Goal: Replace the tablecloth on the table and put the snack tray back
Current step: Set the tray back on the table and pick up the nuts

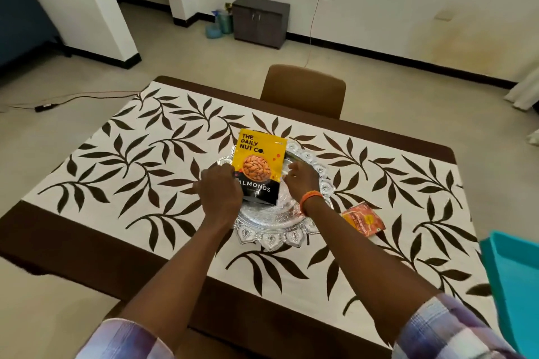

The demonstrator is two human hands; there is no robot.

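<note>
A white tablecloth [122, 160] with dark brown leaves and brown borders covers the table. At its middle lies a silver embossed snack tray [271, 230]. A yellow and black almond pouch [258, 166] stands upright on the tray. My left hand [220, 192] grips the pouch's lower left edge. My right hand [300, 181], with an orange band at the wrist, has its fingers curled at the pouch's right edge. A small orange snack packet [364, 220] lies on the cloth just right of the tray.
A brown chair [303, 90] stands at the table's far side. A teal plastic object [513, 285] juts in at the right edge. A small grey cabinet [259, 20] and bottles sit by the far wall. A cable runs over the floor at left.
</note>
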